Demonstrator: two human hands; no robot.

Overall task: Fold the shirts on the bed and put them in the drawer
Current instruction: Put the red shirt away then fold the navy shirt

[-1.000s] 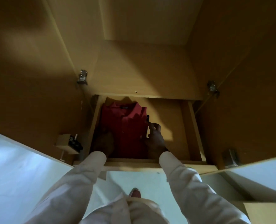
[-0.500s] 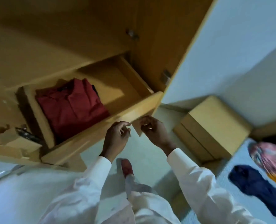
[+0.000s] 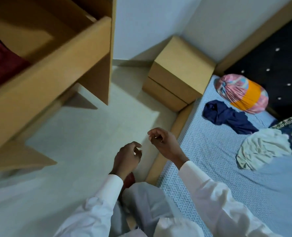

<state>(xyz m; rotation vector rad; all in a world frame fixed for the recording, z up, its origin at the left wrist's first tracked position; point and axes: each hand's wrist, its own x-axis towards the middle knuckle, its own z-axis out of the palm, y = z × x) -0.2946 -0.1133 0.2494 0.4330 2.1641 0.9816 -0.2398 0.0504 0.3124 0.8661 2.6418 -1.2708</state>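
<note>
Two empty hands over the floor: left hand (image 3: 127, 158) and right hand (image 3: 160, 142), fingers loosely curled, gripping nothing. Up-left of the left hand, the open drawer (image 3: 56, 69) has a red shirt (image 3: 1, 65) inside. Right of the right hand, a navy shirt (image 3: 227, 117) and a cream garment (image 3: 261, 149) lie crumpled on the bed (image 3: 210, 168).

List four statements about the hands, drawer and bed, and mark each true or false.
1. The left hand and right hand hold nothing. True.
2. The drawer is shut. False: it is open, with a red shirt inside.
3. A navy shirt lies crumpled on the bed. True.
4. The white garment on the bed is folded. False: it lies crumpled.
</note>
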